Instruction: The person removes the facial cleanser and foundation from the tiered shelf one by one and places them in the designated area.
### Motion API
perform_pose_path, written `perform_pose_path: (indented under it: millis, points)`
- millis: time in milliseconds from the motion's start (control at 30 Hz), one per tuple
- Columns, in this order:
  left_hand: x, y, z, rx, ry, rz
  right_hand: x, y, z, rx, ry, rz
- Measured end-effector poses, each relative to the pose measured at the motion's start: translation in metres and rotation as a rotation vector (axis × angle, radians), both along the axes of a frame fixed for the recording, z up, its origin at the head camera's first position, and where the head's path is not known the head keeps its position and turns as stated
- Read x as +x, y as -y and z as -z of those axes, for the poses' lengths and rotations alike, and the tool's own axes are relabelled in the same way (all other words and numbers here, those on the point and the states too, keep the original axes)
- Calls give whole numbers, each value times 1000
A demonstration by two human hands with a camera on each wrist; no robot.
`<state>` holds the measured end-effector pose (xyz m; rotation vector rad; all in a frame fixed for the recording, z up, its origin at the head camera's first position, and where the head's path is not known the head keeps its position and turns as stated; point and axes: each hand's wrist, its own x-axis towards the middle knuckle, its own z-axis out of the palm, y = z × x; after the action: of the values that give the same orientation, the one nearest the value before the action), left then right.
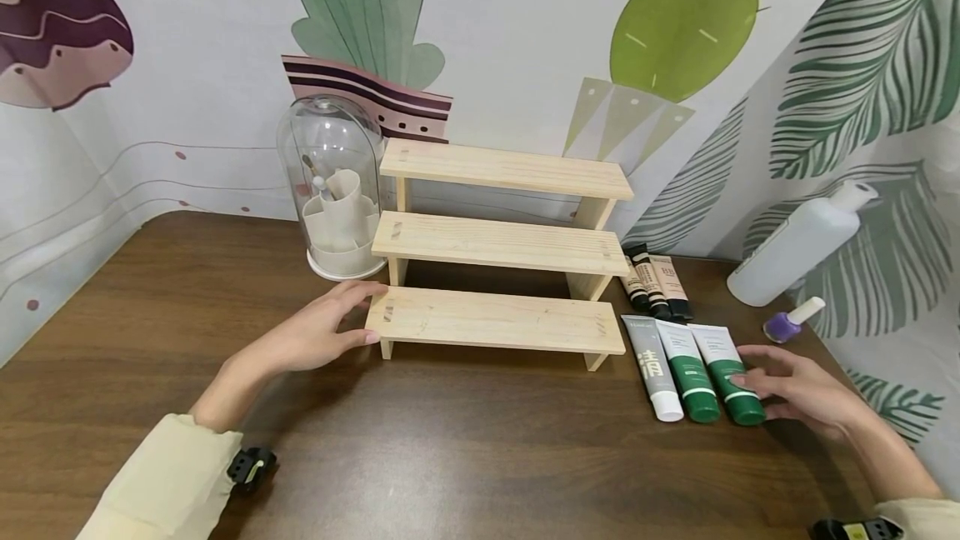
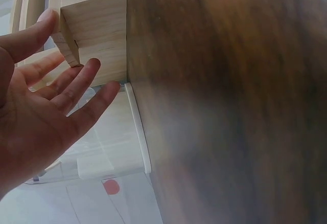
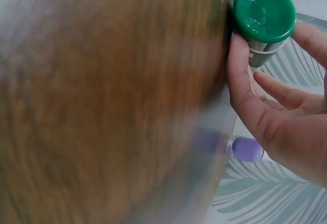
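A pale wooden three-step display rack [image 1: 495,319] stands mid-table. My left hand [image 1: 318,332] is at the left end of its lowest shelf, thumb near the front corner and a fingertip near the back one. In the left wrist view the fingers [image 2: 84,86] extend loosely past the board's end. My right hand [image 1: 802,390] grips the rightmost white-and-green squeeze tube [image 1: 723,365], thumb over its top face. The right wrist view shows its green cap [image 3: 264,12] between thumb and fingers. Left of it lie another white-and-green tube [image 1: 686,369] and a grey tube [image 1: 651,361].
A clear domed holder [image 1: 330,182] with brushes stands at the back left. Several small beige-and-black tubes [image 1: 667,282] lie behind the larger ones. A white bottle [image 1: 798,244] and a purple nail polish bottle [image 1: 783,325] are at the right. Patterned cloth [image 1: 517,40] hangs behind the table.
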<state>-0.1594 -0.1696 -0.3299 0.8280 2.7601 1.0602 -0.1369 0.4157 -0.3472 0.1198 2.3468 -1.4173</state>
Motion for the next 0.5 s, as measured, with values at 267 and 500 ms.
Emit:
perform_pose_path:
  millis: [267, 500]
  points:
    - [1, 0, -1, 2, -7, 4, 3, 2, -3, 77, -35, -1]
    - [1, 0, -1, -13, -22, 17, 2, -4, -6, -33, -99, -49]
